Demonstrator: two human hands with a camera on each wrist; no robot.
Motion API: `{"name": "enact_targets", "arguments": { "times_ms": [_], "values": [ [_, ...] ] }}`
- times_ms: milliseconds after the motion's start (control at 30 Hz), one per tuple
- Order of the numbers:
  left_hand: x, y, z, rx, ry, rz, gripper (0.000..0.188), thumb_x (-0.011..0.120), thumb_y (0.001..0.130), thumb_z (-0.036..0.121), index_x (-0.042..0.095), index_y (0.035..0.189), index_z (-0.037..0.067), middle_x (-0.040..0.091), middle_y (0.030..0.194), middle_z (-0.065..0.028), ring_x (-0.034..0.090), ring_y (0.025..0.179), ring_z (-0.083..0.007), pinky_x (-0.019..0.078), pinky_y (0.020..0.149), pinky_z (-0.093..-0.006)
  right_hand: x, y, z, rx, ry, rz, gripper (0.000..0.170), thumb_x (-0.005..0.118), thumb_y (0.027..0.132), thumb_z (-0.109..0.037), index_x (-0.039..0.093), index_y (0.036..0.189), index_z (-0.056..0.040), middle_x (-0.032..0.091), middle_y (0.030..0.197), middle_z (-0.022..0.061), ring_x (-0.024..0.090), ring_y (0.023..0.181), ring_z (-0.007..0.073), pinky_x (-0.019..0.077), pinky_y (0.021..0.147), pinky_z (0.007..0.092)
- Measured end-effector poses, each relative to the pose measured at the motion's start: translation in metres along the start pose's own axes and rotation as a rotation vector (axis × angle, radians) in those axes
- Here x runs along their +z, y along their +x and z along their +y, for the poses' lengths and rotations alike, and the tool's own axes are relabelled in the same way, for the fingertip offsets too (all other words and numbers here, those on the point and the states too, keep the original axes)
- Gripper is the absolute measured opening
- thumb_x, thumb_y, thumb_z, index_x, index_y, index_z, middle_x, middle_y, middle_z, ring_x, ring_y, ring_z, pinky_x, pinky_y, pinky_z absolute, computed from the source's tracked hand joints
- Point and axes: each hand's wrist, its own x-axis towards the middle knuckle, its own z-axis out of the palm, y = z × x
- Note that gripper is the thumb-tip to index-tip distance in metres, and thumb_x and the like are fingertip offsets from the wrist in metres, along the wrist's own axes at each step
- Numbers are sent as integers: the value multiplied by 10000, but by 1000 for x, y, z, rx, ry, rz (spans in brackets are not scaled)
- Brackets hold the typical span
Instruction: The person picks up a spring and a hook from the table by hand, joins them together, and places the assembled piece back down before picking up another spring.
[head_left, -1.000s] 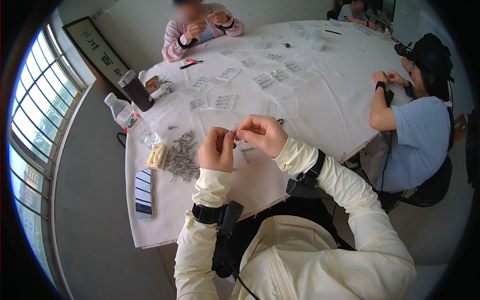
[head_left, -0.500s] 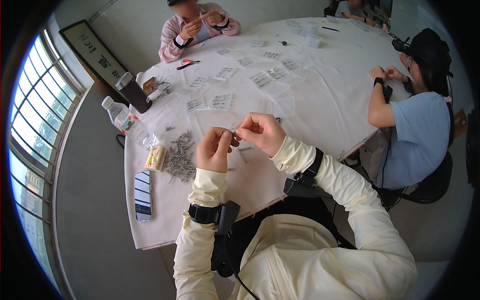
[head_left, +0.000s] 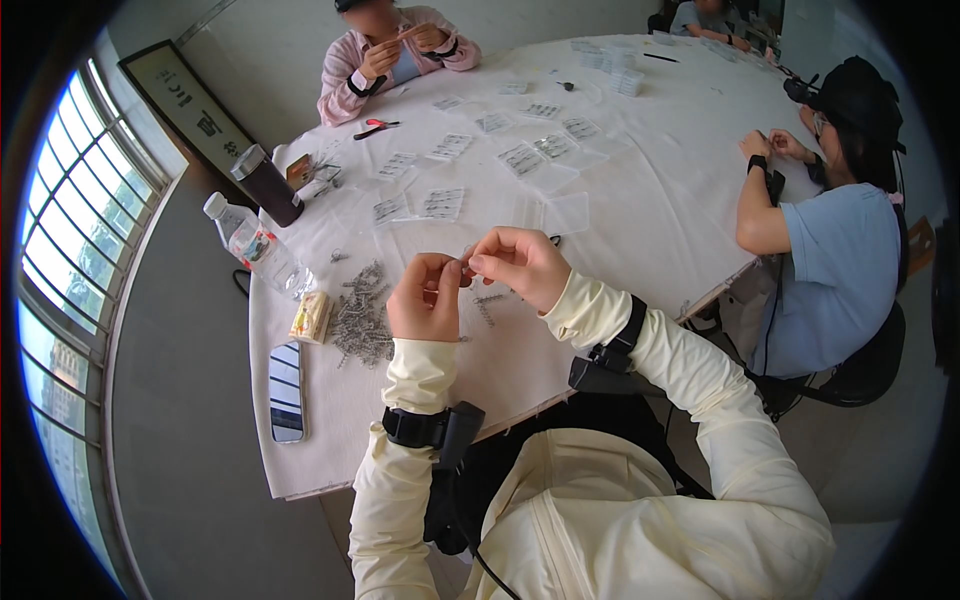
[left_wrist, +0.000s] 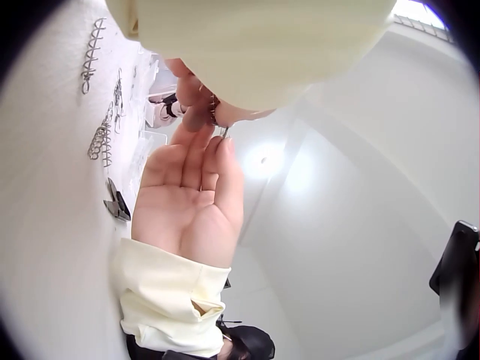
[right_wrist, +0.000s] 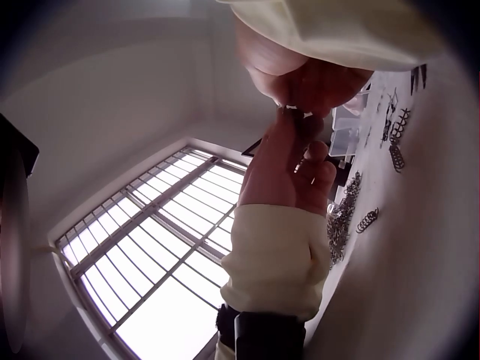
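White-clothed counter (head_left: 650,200) being seen, head view: one coil pile (head_left: 360,325), too tangled for counting; one phone (head_left: 287,395); left grip (head_left: 425,300) and right grip (head_left: 522,268) being held together, nearly closed. Left wrist: small metal piece (left_wrist: 214,117) being pinched between both; likely light, springy, best being taken by ends. Right wrist: piece being mostly hidden; at least three loose coils (right_wrist: 367,220) being counted.

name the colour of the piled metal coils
The piled coils are silvery grey, clearest in the head view.
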Motion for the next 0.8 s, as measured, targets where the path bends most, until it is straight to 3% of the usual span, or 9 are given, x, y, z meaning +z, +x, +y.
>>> {"name": "enact_targets", "arguments": {
  "times_ms": [267, 333, 800],
  "values": [
    [4, 2, -4, 38, -21, 17, 154, 588, 956, 124, 635, 928, -21, 709, 773, -81, 673, 701, -121, 520, 668, -240, -1, 0, 5, -55, -27, 87, 114, 643, 913, -109, 625, 908, 3, 661, 853, 31, 623, 810, 80, 513, 744, 239],
    [2, 2, -7, -15, -182, -48, 147, 576, 966, 124, 618, 946, -16, 689, 808, -64, 622, 741, -101, 477, 689, -229, 0, 0, 3, -59, -23, 90, 111, 643, 912, -107, 623, 901, 2, 658, 847, 28, 621, 806, 79, 513, 745, 240],
    [1, 0, 4, -24, -216, -98, 177, 553, 977, 146, 639, 994, -9, 695, 859, -50, 603, 747, -86, 444, 667, -223, 1, -2, 7, -152, -112, 200, 109, 654, 885, -89, 629, 847, 10, 665, 793, 39, 632, 735, 93, 520, 691, 249]
  ]
}}
